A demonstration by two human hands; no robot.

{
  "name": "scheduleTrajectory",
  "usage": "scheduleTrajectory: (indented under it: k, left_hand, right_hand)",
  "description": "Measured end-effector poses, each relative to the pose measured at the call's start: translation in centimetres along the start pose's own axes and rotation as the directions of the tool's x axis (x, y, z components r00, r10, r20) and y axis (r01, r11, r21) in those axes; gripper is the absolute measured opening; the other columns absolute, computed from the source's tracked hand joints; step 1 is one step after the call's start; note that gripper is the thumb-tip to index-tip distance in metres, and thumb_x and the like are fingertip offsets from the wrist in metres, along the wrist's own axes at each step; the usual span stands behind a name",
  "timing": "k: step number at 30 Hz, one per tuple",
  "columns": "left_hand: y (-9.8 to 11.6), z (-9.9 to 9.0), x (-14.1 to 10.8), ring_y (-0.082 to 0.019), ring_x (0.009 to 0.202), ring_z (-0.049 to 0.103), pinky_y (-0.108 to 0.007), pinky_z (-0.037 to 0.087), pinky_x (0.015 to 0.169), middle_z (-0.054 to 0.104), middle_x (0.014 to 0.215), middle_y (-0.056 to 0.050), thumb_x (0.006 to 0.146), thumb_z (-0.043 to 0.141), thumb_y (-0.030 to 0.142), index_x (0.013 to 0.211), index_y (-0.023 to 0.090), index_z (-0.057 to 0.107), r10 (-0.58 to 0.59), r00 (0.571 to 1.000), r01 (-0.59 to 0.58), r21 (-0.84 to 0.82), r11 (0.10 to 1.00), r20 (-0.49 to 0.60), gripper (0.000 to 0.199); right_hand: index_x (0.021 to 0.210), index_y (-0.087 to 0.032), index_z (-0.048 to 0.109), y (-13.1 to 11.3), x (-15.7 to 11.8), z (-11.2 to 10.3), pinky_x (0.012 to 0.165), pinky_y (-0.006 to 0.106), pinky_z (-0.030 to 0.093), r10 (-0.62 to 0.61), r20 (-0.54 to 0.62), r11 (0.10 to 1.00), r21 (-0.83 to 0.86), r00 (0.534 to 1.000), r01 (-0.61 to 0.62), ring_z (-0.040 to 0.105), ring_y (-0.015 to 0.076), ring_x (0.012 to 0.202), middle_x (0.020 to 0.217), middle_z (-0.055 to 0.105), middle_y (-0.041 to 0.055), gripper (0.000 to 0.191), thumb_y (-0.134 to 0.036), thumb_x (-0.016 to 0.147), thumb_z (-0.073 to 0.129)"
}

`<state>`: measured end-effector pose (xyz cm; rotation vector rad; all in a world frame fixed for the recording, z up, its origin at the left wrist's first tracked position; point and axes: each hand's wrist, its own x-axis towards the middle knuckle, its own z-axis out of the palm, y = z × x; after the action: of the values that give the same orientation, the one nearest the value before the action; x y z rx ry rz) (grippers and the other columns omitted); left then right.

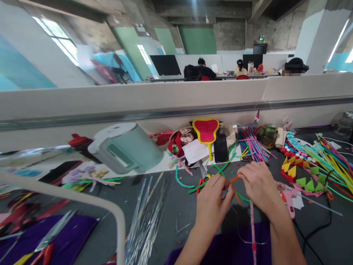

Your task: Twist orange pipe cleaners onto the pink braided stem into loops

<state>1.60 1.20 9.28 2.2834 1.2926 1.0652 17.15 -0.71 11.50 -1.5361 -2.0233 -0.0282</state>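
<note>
Above the dark surface (171, 206), the left hand (211, 200) and right hand (256, 182) both have their fingers pinched on a short orange pipe cleaner (235, 187), which spans between them. Green pipe cleaners (224, 169) and scissors (203, 170) lie just beyond, near a pink braided cord (252, 222).
</note>
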Motion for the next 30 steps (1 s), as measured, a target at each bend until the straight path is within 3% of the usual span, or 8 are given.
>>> scheduleTrajectory:
  k: [3,8,16,18,20,23,26,30]
  left_hand:
    - [-0.2,-0.2,0.4,-0.015,0.064,0.051,-0.024,0.038,0.058,0.054,0.067,0.0,0.077,0.051,0.016,0.063,0.019,0.05,-0.059,0.994,0.078,-0.24,0.968,0.087,0.015]
    - [-0.4,-0.3,0.7,-0.017,0.074,0.06,-0.026,0.046,0.065,0.063,0.077,-0.004,0.073,0.056,0.015,0.064,0.018,0.051,-0.115,0.976,0.2,-0.558,0.805,0.185,0.01]
    - [-0.3,0.8,0.0,-0.013,0.063,0.054,-0.023,0.042,0.059,0.059,0.067,0.0,0.076,0.058,0.019,0.059,0.018,0.049,-0.169,0.985,0.159,-0.486,0.859,0.023,0.02]
    - [-0.4,0.5,0.2,-0.012,0.059,0.053,-0.022,0.043,0.057,0.056,0.063,0.001,0.075,0.061,0.021,0.06,0.017,0.05,-0.217,0.967,0.254,-0.614,0.747,0.136,0.019]
    - [-0.6,0.0,0.5,-0.011,0.054,0.054,-0.024,0.047,0.056,0.056,0.062,0.002,0.073,0.065,0.022,0.066,0.016,0.053,-0.215,0.911,0.411,-0.741,0.531,0.351,0.015]
    - [-1.2,-0.3,0.6,-0.009,0.045,0.052,-0.028,0.052,0.052,0.06,0.062,0.0,0.074,0.066,0.03,0.075,0.014,0.059,-0.047,0.798,0.597,-0.778,0.197,0.601,0.018]
    - [-1.8,0.2,0.3,-0.011,0.042,0.053,-0.03,0.054,0.046,0.058,0.055,-0.002,0.078,0.062,0.041,0.074,0.01,0.064,0.108,0.756,0.649,-0.761,0.004,0.646,0.031]
    - [-2.2,1.3,0.0,-0.014,0.047,0.058,-0.028,0.055,0.046,0.057,0.052,-0.004,0.073,0.068,0.043,0.064,0.008,0.067,0.208,0.75,0.651,-0.757,-0.06,0.628,0.036]
  right_hand:
    - [0.078,-0.018,0.061,0.4,-0.1,-0.2,0.074,0.03,0.031,0.007,-0.005,0.996,0.084,1.0,-0.007,0.054,0.0179,0.078,0.075,0.064,0.0023,0.015,-0.012,0.089,0.052]
    - [0.079,-0.018,0.062,0.5,-0.1,-0.3,0.074,0.029,0.033,0.006,-0.026,0.988,0.152,1.0,-0.002,0.055,0.0171,0.078,0.076,0.064,0.0021,0.015,-0.011,0.089,0.052]
    - [0.079,-0.018,0.062,0.3,0.0,-0.3,0.074,0.031,0.034,-0.01,-0.04,0.992,0.129,0.999,0.015,0.054,0.0183,0.077,0.075,0.064,0.0031,0.015,-0.012,0.088,0.052]
    - [0.079,-0.018,0.062,0.3,-0.1,-0.4,0.074,0.03,0.034,-0.013,-0.043,0.987,0.158,0.999,0.019,0.054,0.0178,0.076,0.075,0.064,0.0027,0.015,-0.012,0.089,0.052]
    - [0.079,-0.018,0.062,0.4,-0.2,-0.6,0.073,0.03,0.034,-0.026,-0.046,0.975,0.218,0.999,0.035,0.053,0.0171,0.076,0.075,0.063,0.0021,0.015,-0.014,0.09,0.052]
    - [0.08,-0.019,0.063,0.5,-0.3,-1.0,0.072,0.029,0.035,-0.058,-0.04,0.935,0.348,0.998,0.068,0.053,0.0161,0.076,0.074,0.063,0.0012,0.015,-0.016,0.091,0.052]
    - [0.08,-0.019,0.063,0.5,-0.3,-1.2,0.072,0.028,0.037,-0.092,-0.038,0.879,0.467,0.995,0.099,0.053,0.015,0.075,0.071,0.06,0.0002,0.015,-0.018,0.091,0.052]
    - [0.077,-0.019,0.062,0.6,-0.3,-1.1,0.071,0.027,0.038,-0.109,-0.043,0.826,0.551,0.993,0.115,0.052,0.0138,0.072,0.069,0.058,-0.0006,0.017,-0.018,0.091,0.051]
